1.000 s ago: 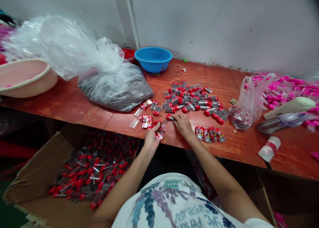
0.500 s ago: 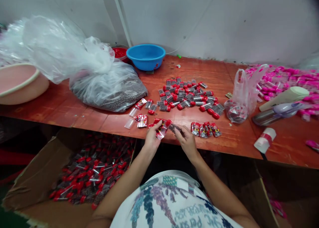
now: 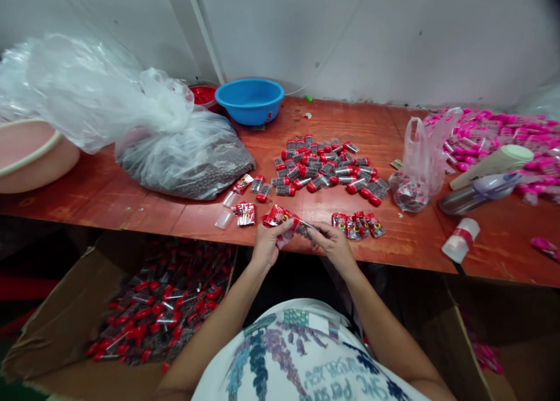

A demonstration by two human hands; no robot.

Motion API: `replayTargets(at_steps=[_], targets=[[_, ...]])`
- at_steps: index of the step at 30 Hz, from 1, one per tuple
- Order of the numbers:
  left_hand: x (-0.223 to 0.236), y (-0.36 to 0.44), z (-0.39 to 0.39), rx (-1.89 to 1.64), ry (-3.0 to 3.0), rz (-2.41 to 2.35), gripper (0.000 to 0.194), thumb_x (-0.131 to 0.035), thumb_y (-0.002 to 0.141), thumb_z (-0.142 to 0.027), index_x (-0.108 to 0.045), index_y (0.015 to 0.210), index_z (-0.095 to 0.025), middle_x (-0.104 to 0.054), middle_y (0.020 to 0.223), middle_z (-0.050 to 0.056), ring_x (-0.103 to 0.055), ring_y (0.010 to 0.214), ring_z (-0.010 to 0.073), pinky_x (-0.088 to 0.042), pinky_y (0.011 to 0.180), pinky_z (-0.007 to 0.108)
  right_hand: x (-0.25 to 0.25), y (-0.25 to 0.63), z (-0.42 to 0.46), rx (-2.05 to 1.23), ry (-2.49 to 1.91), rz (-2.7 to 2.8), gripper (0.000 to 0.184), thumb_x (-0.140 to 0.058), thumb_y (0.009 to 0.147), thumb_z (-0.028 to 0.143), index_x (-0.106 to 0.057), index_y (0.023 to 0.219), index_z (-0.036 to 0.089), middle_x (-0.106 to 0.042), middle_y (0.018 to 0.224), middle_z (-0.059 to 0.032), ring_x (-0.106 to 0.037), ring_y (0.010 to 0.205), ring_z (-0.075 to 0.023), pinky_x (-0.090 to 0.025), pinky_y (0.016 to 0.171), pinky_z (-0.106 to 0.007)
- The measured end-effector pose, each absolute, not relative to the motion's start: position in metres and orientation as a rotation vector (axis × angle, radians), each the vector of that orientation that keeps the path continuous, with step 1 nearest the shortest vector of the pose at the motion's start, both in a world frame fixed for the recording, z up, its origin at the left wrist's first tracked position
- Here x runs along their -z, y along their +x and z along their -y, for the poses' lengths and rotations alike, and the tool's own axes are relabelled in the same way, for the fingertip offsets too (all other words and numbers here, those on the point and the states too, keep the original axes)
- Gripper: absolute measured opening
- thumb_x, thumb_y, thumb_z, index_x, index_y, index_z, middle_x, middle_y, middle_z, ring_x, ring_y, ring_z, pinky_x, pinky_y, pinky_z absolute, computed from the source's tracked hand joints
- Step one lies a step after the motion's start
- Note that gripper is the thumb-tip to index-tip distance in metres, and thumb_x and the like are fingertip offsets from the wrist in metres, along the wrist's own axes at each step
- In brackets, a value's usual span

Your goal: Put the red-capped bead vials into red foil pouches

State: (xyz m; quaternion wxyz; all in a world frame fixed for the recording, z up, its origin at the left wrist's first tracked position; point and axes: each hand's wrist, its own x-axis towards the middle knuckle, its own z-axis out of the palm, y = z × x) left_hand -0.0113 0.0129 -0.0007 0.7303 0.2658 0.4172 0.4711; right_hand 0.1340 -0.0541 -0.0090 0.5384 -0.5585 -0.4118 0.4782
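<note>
Over the table's front edge, my left hand point(image 3: 266, 243) is closed on a red printed packet point(image 3: 278, 216) with a clear part. My right hand point(image 3: 333, 243) pinches a small clear bottle point(image 3: 303, 228) of dark pellets, its red-capped end against the packet's opening; how far it sits inside is hard to tell. Beside my right hand lies a short row of red packets point(image 3: 355, 225). More red packets point(image 3: 244, 213) and clear empty sleeves point(image 3: 224, 219) lie left of my left hand. Behind both hands spreads a pile of red-capped bottles point(image 3: 326, 167).
A large plastic bag of dark pellets point(image 3: 188, 156), a blue basin point(image 3: 250, 100) and a cream basin point(image 3: 35, 156) stand along the left. To the right are a plastic bag point(image 3: 415, 179), a tumbler point(image 3: 476, 194) and pink items point(image 3: 490, 138). Below left, a cardboard box point(image 3: 65, 319) holds red-capped bottles.
The red-capped end of the bottle has gone from beside the packet to its opening. The packet is now turned more level, and my right hand has shifted slightly right.
</note>
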Motion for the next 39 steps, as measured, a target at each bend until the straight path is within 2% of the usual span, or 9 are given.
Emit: replayTargets(at_steps=[8,11,14,20,26,31,33,36,39], targets=[[-0.011,-0.013,-0.008,-1.06,0.825,-0.812,0.032,-0.082,0.054,-0.014,-0.064,0.08,-0.015,-0.066,0.071,-0.002,-0.063,0.065,0.0135,-0.052,0.068,0.028,0.012,0.14,0.058,-1.178,-1.262,1.059,0.03,-0.061,0.08,0.038,-0.071,0.103,0.021,-0.067,0.085,-0.0024,-0.059,0.067,-0.0132,-0.05,0.059,-0.025],[-0.009,-0.014,-0.008,-1.077,0.814,-0.846,0.049,-0.082,0.054,-0.014,-0.063,0.099,-0.018,-0.066,0.074,-0.002,-0.064,0.066,0.0134,-0.052,0.066,0.027,0.01,0.141,0.061,-0.982,-1.292,1.241,0.029,-0.06,0.083,0.035,-0.069,0.108,0.024,-0.066,0.09,-0.0042,-0.06,0.076,-0.0155,-0.051,0.067,-0.028],[-0.006,-0.013,-0.008,-1.102,0.802,-0.913,0.054,-0.082,0.056,-0.018,-0.061,0.106,-0.018,-0.067,0.076,-0.001,-0.063,0.063,0.0128,-0.05,0.058,0.023,0.009,0.137,0.064,-0.745,-1.344,1.353,0.03,-0.059,0.084,0.033,-0.068,0.111,0.025,-0.065,0.093,-0.0059,-0.06,0.084,-0.0178,-0.05,0.072,-0.03],[-0.009,-0.011,-0.009,-1.037,0.727,-0.812,0.051,-0.083,0.054,-0.015,-0.064,0.101,-0.016,-0.068,0.078,0.0,-0.065,0.069,0.014,-0.054,0.07,0.029,0.014,0.134,0.065,-1.163,-1.33,0.988,0.033,-0.057,0.084,0.041,-0.068,0.107,0.021,-0.066,0.081,-0.0028,-0.057,0.056,-0.0123,-0.051,0.052,-0.027],[-0.01,-0.01,-0.005,-1.002,0.764,-0.84,0.06,-0.083,0.052,-0.017,-0.062,0.108,-0.018,-0.069,0.079,0.0,-0.066,0.069,0.0147,-0.054,0.069,0.028,0.013,0.138,0.067,-0.88,-1.319,1.188,0.028,-0.061,0.082,0.037,-0.07,0.105,0.024,-0.065,0.092,-0.005,-0.06,0.08,-0.0164,-0.052,0.068,-0.027],[-0.011,-0.007,0.001,-0.954,0.805,-0.851,0.046,-0.083,0.054,-0.018,-0.065,0.097,-0.014,-0.069,0.075,0.001,-0.065,0.066,0.0145,-0.053,0.065,0.026,0.016,0.13,0.075,-1.071,-1.308,0.94,0.034,-0.053,0.086,0.043,-0.066,0.109,0.021,-0.066,0.08,-0.0026,-0.057,0.057,-0.012,-0.05,0.051,-0.025],[-0.012,-0.007,0.004,-0.955,0.805,-0.844,0.047,-0.082,0.055,-0.018,-0.065,0.098,-0.015,-0.069,0.076,0.001,-0.065,0.067,0.0146,-0.053,0.066,0.027,0.018,0.13,0.079,-0.948,-1.327,1.04,0.032,-0.054,0.086,0.04,-0.066,0.11,0.022,-0.068,0.087,-0.0041,-0.061,0.065,-0.0147,-0.053,0.059,-0.028],[-0.013,-0.005,0.011,-1.007,0.8,-0.868,0.054,-0.083,0.054,-0.018,-0.063,0.104,-0.017,-0.067,0.074,-0.001,-0.064,0.064,0.0132,-0.052,0.064,0.025,0.017,0.135,0.086,-0.628,-1.334,1.304,0.026,-0.057,0.086,0.033,-0.067,0.109,0.025,-0.068,0.104,-0.0068,-0.062,0.094,-0.0207,-0.051,0.084,-0.035],[-0.015,-0.003,0.017,-1.005,0.809,-0.882,0.046,-0.083,0.055,-0.019,-0.065,0.097,-0.016,-0.065,0.07,-0.002,-0.062,0.059,0.012,-0.051,0.06,0.024,0.015,0.136,0.092,-0.617,-1.342,1.317,0.025,-0.054,0.088,0.034,-0.067,0.108,0.025,-0.069,0.102,-0.0068,-0.063,0.094,-0.0208,-0.051,0.084,-0.035]])
